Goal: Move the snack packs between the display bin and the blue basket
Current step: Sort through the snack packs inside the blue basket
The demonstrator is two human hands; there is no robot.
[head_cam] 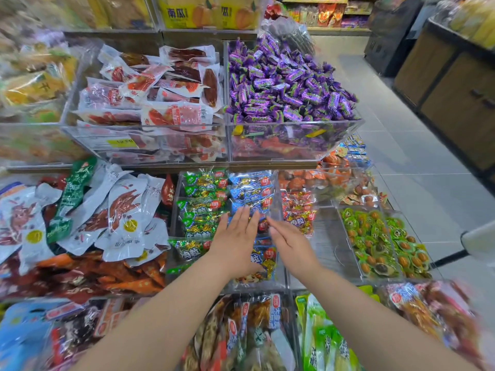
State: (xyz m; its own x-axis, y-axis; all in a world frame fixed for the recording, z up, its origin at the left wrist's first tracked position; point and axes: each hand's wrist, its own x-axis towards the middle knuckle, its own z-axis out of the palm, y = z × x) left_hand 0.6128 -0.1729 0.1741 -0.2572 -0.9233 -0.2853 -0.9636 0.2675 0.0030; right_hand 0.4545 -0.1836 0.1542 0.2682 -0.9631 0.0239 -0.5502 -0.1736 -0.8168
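Note:
Both my hands reach into a clear display bin [280,207] on the lower shelf, filled with blue snack packs [251,187]. My left hand [235,243] lies flat with straight fingers over the blue packs, at the edge of the green snack packs [201,207]. My right hand [290,243] is beside it with fingers extended, over the same bin, next to the red snack packs [298,210]. Neither hand grips a pack. No blue basket shows in this view.
An upper tier holds clear bins of red-and-white sausage packs [150,97] and purple candies [286,87]. White and green pouches [107,210] pile at left, green egg packs [380,242] at right. Tiled aisle floor [417,162] runs along the right.

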